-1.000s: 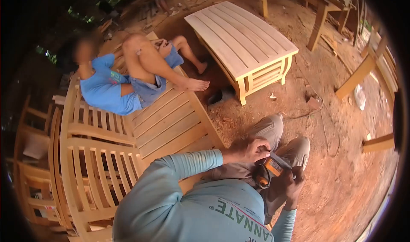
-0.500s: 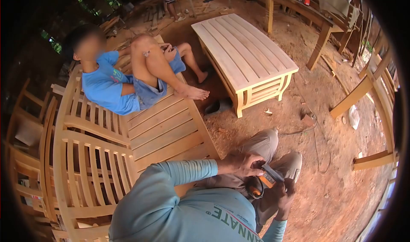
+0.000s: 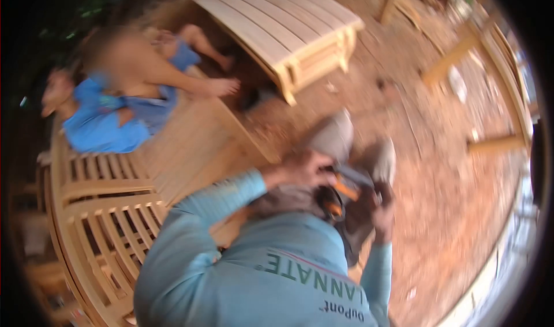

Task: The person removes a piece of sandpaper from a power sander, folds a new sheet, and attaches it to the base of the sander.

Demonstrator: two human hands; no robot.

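An orange-and-black power sander [image 3: 346, 187] rests in my lap, its flat grey pad turned up. My left hand [image 3: 309, 168] is closed at the left end of the pad, fingertips on its edge. At the pad's other end, my right hand [image 3: 381, 204] is closed with the fingers bent in. Motion blur hides the fine detail at the fingertips, so I cannot make out whether a sheet lies between them. Below the hands are my bent knees [image 3: 332, 133] in light trousers.
I sit on a slatted wooden bench [image 3: 190, 136]. Another person [image 3: 109, 119] in blue reclines along its far end. A slatted wooden table [image 3: 283, 18] stands ahead on the dirt floor [image 3: 444, 211]. A wooden frame [image 3: 499, 79] is at the right.
My view has tilted down and swung right, so the table, bench and other person shift up and left. Both hands stay at the sander.
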